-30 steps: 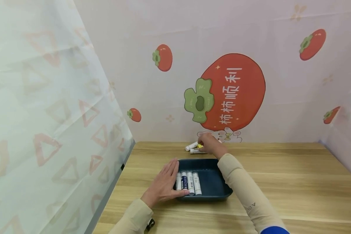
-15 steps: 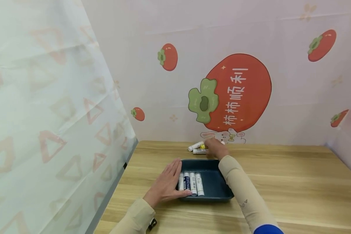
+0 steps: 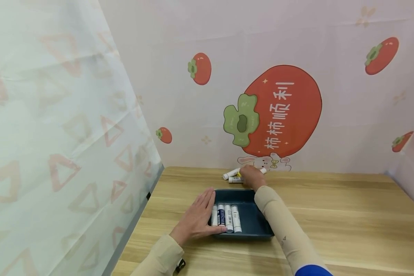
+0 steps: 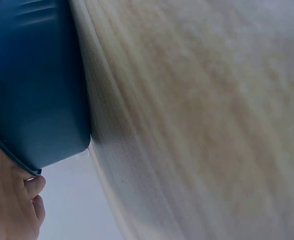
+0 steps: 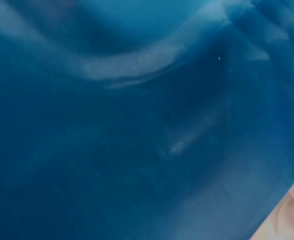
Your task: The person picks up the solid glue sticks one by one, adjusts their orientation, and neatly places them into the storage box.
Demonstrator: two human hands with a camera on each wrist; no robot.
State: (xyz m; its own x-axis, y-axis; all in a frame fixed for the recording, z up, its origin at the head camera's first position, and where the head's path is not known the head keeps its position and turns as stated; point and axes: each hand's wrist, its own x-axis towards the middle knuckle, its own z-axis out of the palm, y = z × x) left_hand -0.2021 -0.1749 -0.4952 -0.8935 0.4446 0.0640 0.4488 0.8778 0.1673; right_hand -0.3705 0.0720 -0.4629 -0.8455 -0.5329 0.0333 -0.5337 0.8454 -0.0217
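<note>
A dark blue tray stands on the table with several white tubes, like glue sticks, lying side by side in its left half; one has a dark blue label. My left hand rests along the tray's left side, fingers extended, thumb across the front rim. Beyond the tray, my right hand is down at a small pile of white tubes, with a bit of yellow beside its fingers. The back of that hand hides its fingertips, so I cannot tell whether it holds a tube.
The wooden table meets a wall cover printed with red persimmons just behind the pile. A pale hanging sheet borders the left side. The right forearm passes over the tray's right edge.
My right hand shifts slightly over the pile and now sits lower, covering more of the yellow piece. The left hand and tray keep their place; the head view turns slightly left.
</note>
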